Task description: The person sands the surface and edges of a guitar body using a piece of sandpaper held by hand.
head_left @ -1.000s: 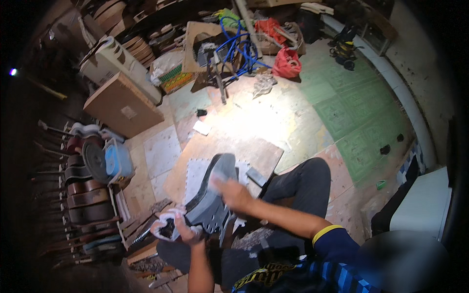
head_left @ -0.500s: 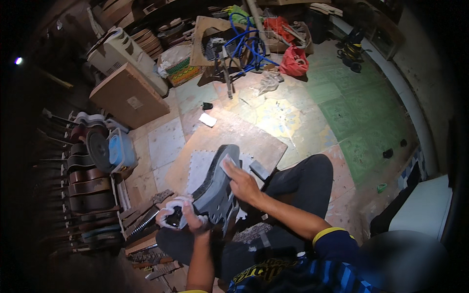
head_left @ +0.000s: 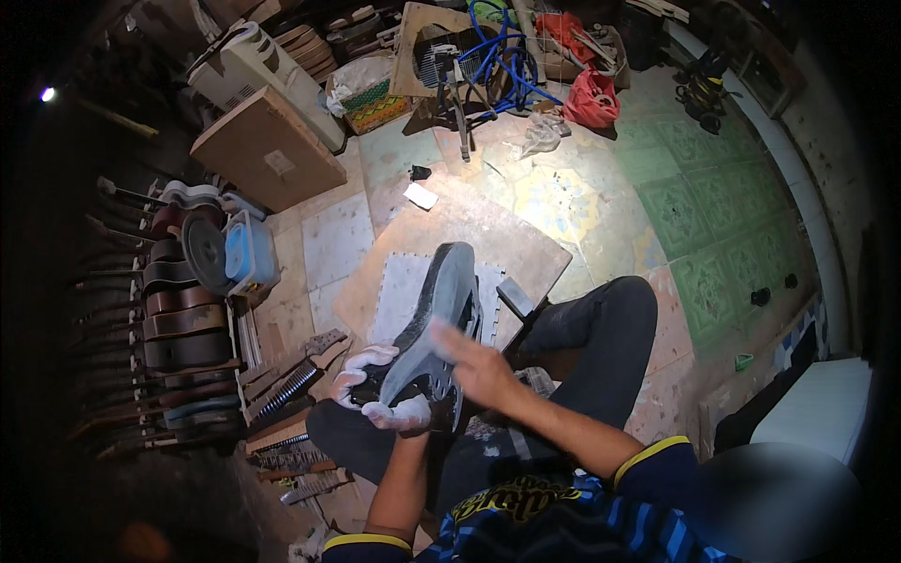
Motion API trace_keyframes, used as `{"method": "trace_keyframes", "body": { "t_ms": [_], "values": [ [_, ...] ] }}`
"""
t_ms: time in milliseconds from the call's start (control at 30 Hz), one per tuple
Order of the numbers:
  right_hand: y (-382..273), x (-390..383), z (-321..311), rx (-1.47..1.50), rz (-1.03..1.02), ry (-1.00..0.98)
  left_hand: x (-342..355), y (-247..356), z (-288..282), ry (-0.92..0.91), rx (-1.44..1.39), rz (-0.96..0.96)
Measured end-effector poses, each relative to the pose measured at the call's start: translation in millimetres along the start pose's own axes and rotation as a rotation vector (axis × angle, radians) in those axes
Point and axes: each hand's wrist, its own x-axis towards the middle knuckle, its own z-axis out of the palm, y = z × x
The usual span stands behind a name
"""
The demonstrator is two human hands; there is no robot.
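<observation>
A grey, dusty guitar body [head_left: 441, 300] with a curved, waisted edge and dark cutouts is tilted over my lap. My left hand [head_left: 385, 389], whitish with dust or a thin glove, is wrapped round its near end. My right hand [head_left: 474, 361] is against the broad grey side; its fingers are smeared by motion, and a pale patch shows at their tips. I cannot make out whether something lies under them. Beyond the body lies a pale mat [head_left: 394, 291] with a toothed edge. A grey block [head_left: 514, 297] rests near my right knee.
A brown board [head_left: 375, 258] lies beneath the mat, with a white piece [head_left: 420, 195] at its far edge. To the left are several hanging guitars [head_left: 183, 324], a blue tub [head_left: 246, 253] and loose guitar necks [head_left: 291, 385]. Blue hose [head_left: 511, 70] and a red bag [head_left: 591, 98] lie at the back.
My right hand has slid down along the guitar body toward me. My left hand has shifted its grip round the near end. The body stands slightly more upright, and the whole view has shifted.
</observation>
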Motion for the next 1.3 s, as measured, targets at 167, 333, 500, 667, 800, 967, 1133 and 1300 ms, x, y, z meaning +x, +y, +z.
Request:
{"method": "trace_keyframes", "body": {
  "t_ms": [167,333,500,667,800,967,1133,1300],
  "values": [
    [-61.9,0.0,-7.9,0.113,-0.057,-0.016,-7.1,11.6,7.6,-0.106,-0.019,-0.025],
    [7.2,3.8,-7.7,-0.022,0.055,0.066,-3.1,17.4,8.7,-0.139,-0.032,-0.067],
    [-35.2,0.9,1.0,0.137,-0.117,-0.013,5.0,17.6,9.3,-0.145,-0.026,-0.071],
    [9.0,12.6,-2.2,-0.017,0.012,0.087,5.0,18.1,12.3,-0.011,0.000,-0.081],
    [-16.3,2.9,2.4,0.189,-0.053,-0.001,5.9,27.8,21.7,0.161,0.073,-0.078],
    [-3.2,11.2,4.1,0.044,0.015,0.005,15.5,8.5,-7.1,0.024,0.402,0.237],
    [29.2,6.5,8.5,-0.079,-0.114,0.047,23.1,15.3,-12.4,-0.065,0.158,0.327],
    [-21.4,10.5,16.2,0.096,-0.078,0.021,25.3,2.2,-23.4,0.215,1.145,0.911]
  ]
}}
